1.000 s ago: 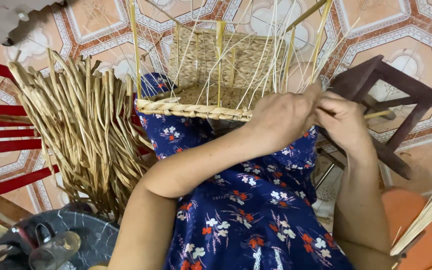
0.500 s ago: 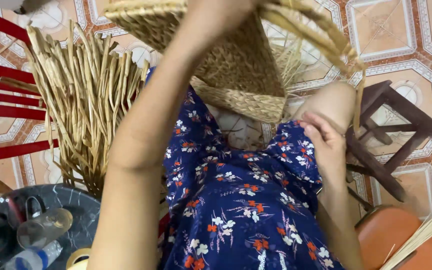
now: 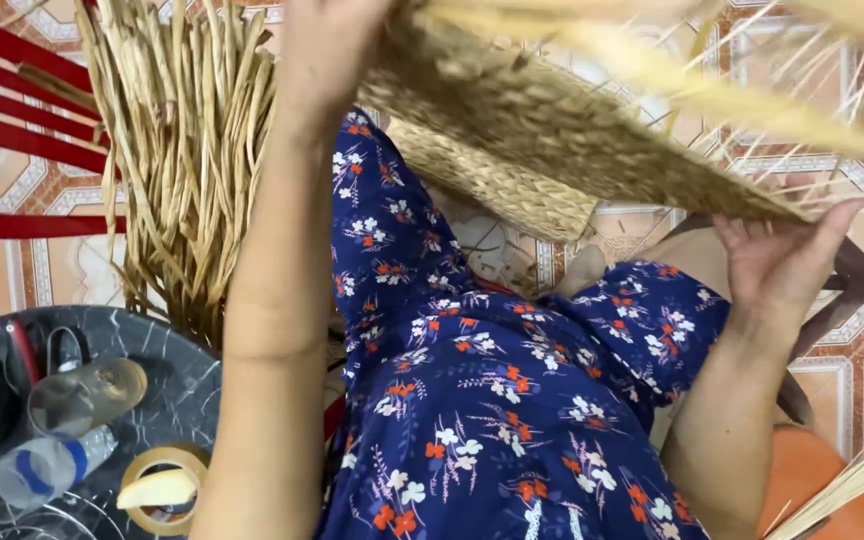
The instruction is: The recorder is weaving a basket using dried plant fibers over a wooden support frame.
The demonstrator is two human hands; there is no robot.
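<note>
A half-woven straw basket (image 3: 552,130) with long loose stakes is lifted and tilted above my lap. My left hand (image 3: 327,50) grips its upper left part near the top of the view. My right hand (image 3: 777,255), fingers spread, presses against the basket's lower right edge. Under the basket lie my legs in a blue flowered garment (image 3: 492,400).
A thick bundle of dry straw strands (image 3: 177,150) hangs over red slats (image 3: 12,110) at the left. A dark round table (image 3: 152,385) at the lower left bears a glass (image 3: 82,395), a plastic bottle (image 3: 37,470) and a roll of tape (image 3: 157,490). A dark wooden stool (image 3: 862,290) stands at the right on patterned tiles.
The basket went from resting upright on my lap to being raised and tipped over. My left arm rose with it, and my right hand moved to the basket's lower right edge.
</note>
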